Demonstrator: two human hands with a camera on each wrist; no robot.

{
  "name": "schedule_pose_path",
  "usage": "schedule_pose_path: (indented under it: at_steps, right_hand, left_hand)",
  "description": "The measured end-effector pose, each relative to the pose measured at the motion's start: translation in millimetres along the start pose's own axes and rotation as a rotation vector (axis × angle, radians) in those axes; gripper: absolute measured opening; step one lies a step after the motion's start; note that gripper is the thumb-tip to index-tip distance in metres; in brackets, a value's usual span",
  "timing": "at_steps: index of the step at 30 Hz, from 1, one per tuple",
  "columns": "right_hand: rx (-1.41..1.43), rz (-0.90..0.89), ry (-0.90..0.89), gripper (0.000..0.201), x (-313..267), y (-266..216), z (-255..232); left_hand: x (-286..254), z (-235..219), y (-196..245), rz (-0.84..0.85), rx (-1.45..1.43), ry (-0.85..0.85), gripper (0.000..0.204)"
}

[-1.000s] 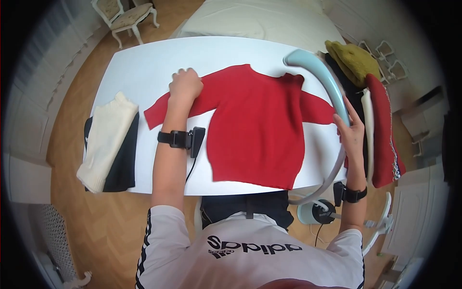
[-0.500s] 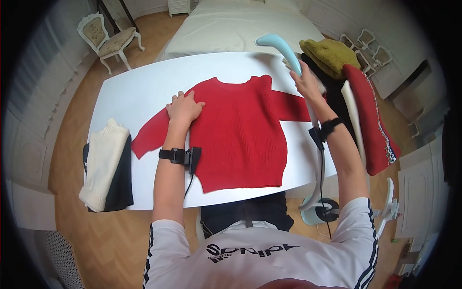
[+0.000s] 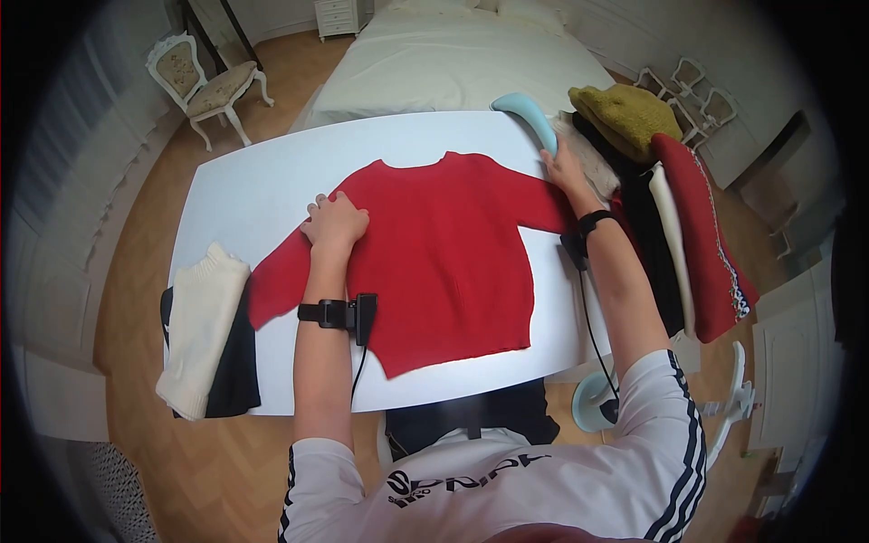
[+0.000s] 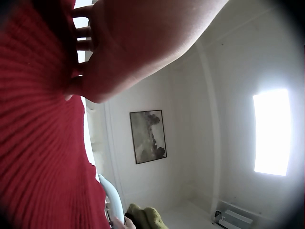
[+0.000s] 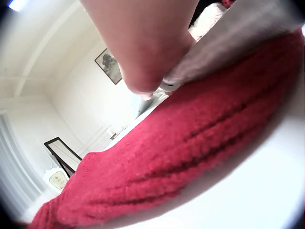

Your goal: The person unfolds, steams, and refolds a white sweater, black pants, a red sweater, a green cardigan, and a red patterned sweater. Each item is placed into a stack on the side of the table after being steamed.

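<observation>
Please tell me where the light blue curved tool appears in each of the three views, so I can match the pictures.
Head: the blue tool lies at the table's far right edge, under the right hand.
Left wrist: its tip shows at the bottom, beside the red sweater.
Right wrist: a grey band beside the palm may be it; I cannot tell.
Shared landmark: the red sweater, also in the head view and the right wrist view.

Bare tabletop (image 3: 262, 190) beyond and outboard of left hand (image 3: 333, 223): passable. Garment pile (image 3: 674, 208) and light-blue curved arm (image 3: 532, 116) crowd right hand (image 3: 563, 169). Folded stack (image 3: 206, 330) blocks near-left edge.
</observation>
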State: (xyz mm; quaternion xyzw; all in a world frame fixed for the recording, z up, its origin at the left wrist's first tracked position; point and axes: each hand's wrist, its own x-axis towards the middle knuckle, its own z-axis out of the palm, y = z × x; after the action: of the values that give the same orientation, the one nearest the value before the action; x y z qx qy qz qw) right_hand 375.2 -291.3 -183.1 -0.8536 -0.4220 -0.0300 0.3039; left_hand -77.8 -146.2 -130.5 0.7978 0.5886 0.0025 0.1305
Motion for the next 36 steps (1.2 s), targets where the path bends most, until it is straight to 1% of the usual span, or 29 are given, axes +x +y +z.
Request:
schedule_pose_path:
  at_steps: [2, 3, 5, 9, 11, 12, 14, 15, 17, 18, 20, 21, 23, 24, 26, 27, 28, 30, 31, 32, 34, 35, 36]
  right_hand:
    - [-0.219, 0.045, -0.016, 0.065, -3, -12, -4]
    - [-0.216, 0.046, -0.015, 0.065, -5, -18, -6]
    - [-0.302, 0.082, 0.029, 0.064, -12, -26, -8]
    - [-0.355, 0.139, 0.015, 0.067, -26, -40, -18]
    - [-0.457, 0.042, 0.117, 0.069, -34, -43, -22]
    - [-0.458, 0.049, 0.118, 0.069, -40, -43, -25]
    - [-0.487, -0.143, 0.292, 0.064, -54, -45, -33]
    - [-0.49, -0.137, 0.293, 0.064, -61, -46, -37]
    - [-0.426, -0.315, 0.35, 0.051, -79, -53, -49]
    - [-0.428, -0.309, 0.352, 0.051, -90, -57, -56]
    - [-0.074, -0.159, 0.119, 0.04, -118, -69, -68]
    - [-0.077, -0.155, 0.12, 0.04, -132, -68, -66]
    - [-0.192, -0.029, 0.012, 0.038, -156, -63, -62]
    - [-0.198, -0.02, 0.012, 0.038, -166, -63, -57]
    - [-0.473, 0.133, -0.037, 0.042, -181, -72, -45]
    - [-0.542, 0.067, 0.082, 0.046, -184, -62, -28]
    - [-0.539, 0.072, 0.083, 0.046, -184, -66, -29]
    - [-0.393, 0.005, -0.003, 0.044, -179, -76, -32]
    - [-0.337, -0.045, -0.015, 0.043, -174, -75, -29]
    - [-0.337, -0.047, -0.015, 0.043, -171, -75, -26]
    - [-0.123, -0.212, -0.035, 0.039, -166, -85, -23]
    - [-0.083, -0.187, -0.093, 0.038, -165, -94, -30]
    - [-0.077, -0.197, -0.098, 0.038, -160, -99, -33]
  left_hand:
    - [-1, -2, 0, 0.0, -0.006, -0.01, 0.064]
    - [-1, -2, -1, 0.003, -0.016, -0.005, 0.064]
    - [0, -3, -3, 0.006, -0.021, 0.002, 0.063]
    - [3, 0, -4, 0.007, -0.035, -0.018, 0.064]
    - [5, 1, -3, 0.014, -0.046, -0.026, 0.064]
    - [5, 2, -3, 0.008, -0.057, -0.025, 0.064]
    - [6, 3, -3, 0.008, -0.066, -0.025, 0.064]
    - [6, 3, -3, 0.002, -0.076, -0.023, 0.064]
    - [7, 3, -4, 0.002, -0.082, -0.023, 0.064]
    - [8, 3, -4, 0.001, -0.089, -0.024, 0.063]
    - [8, 3, -5, 0.005, -0.094, -0.029, 0.063]
    - [8, 3, -5, 0.002, -0.096, -0.016, 0.062]
    - [7, 3, -4, 0.005, -0.102, -0.011, 0.061]
    - [7, 1, -3, -0.001, -0.099, -0.018, 0.061]
    - [10, 3, -3, 0.001, -0.09, -0.031, 0.06]
    - [13, 7, -5, 0.002, -0.088, -0.018, 0.06]
    - [13, 6, -5, 0.001, -0.086, -0.003, 0.059]
    - [11, 7, -5, 0.003, -0.083, -0.001, 0.059]
    - [10, 6, -4, 0.003, -0.086, 0.001, 0.058]
    - [9, 6, -4, 0.002, -0.087, 0.002, 0.058]
    - [10, 6, -4, 0.001, -0.088, -0.009, 0.057]
    - [10, 6, -5, -0.008, -0.09, -0.007, 0.057]
    - [11, 7, -6, 0.004, -0.092, -0.005, 0.057]
